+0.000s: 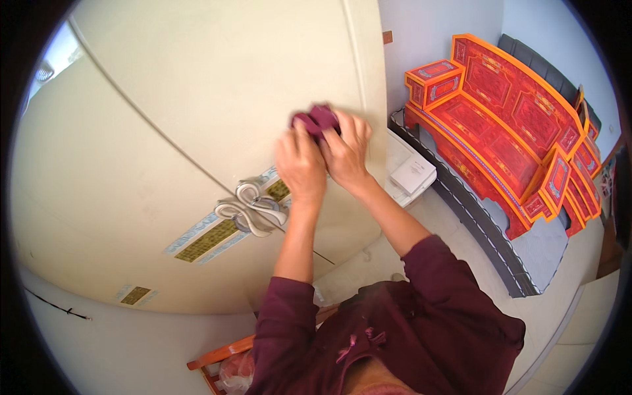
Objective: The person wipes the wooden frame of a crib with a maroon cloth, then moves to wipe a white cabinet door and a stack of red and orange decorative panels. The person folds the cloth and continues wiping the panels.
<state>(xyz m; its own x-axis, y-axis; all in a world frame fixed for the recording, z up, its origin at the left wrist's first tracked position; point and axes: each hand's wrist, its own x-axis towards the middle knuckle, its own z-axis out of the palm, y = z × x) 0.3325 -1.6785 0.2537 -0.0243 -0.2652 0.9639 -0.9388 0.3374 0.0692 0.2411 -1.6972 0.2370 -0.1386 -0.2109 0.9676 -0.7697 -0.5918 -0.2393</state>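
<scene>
Both of my hands hold one bunched maroon cloth (pixel 323 118) before a cream wardrobe door (pixel 222 89). My left hand (pixel 302 163) grips its left part, and my right hand (pixel 347 148) pinches its right part. The cloth is slightly blurred, and whether it touches the door I cannot tell. Below and left of my hands, two curled silvery door handles (pixel 252 210) flank the seam between the doors. A band of blue and olive-gold decoration (pixel 207 240) runs behind the handles.
To the right, a red and orange carved-look bench (pixel 493 133) stands on a mattress on a dark bed frame (pixel 474 222). A white box (pixel 414 173) lies on a white bedside stand (pixel 401 148). At the bottom is an orange wooden frame (pixel 222 351) with a plastic bag (pixel 238 370).
</scene>
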